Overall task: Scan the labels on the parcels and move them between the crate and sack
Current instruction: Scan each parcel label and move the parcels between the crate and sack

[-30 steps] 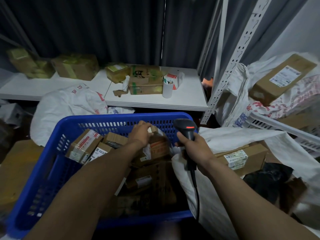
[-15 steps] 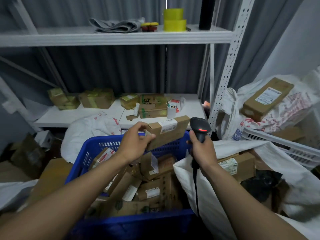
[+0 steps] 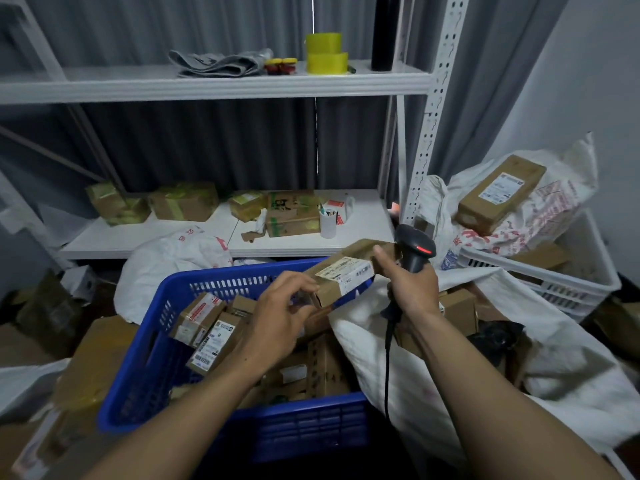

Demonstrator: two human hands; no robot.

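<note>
A blue crate (image 3: 242, 277) in front of me holds several cardboard parcels (image 3: 204, 318) with white labels. Above the crate's far right corner my left hand (image 3: 282, 315) grips the near end of a brown parcel (image 3: 346, 271), label facing up. Gripping a black handheld scanner (image 3: 415, 245) with a red light, my right hand (image 3: 414, 292) stretches its thumb against the parcel's right side. The scanner's cable hangs down by my forearm. To the right lies an open white sack (image 3: 381, 348) with parcels (image 3: 457, 306) inside.
A white shelf (image 3: 363, 220) behind the crate carries boxes and a cup; tape rolls (image 3: 323, 51) stand on the upper shelf. At the right are a white crate (image 3: 571, 289) and a boxed parcel (image 3: 498, 195) on sacks. Cardboard (image 3: 97, 358) lies at the left.
My left hand lifted the parcel out of the crate and carried it right, up to the scanner. My right thumb now touches it. The camera has tilted upward.
</note>
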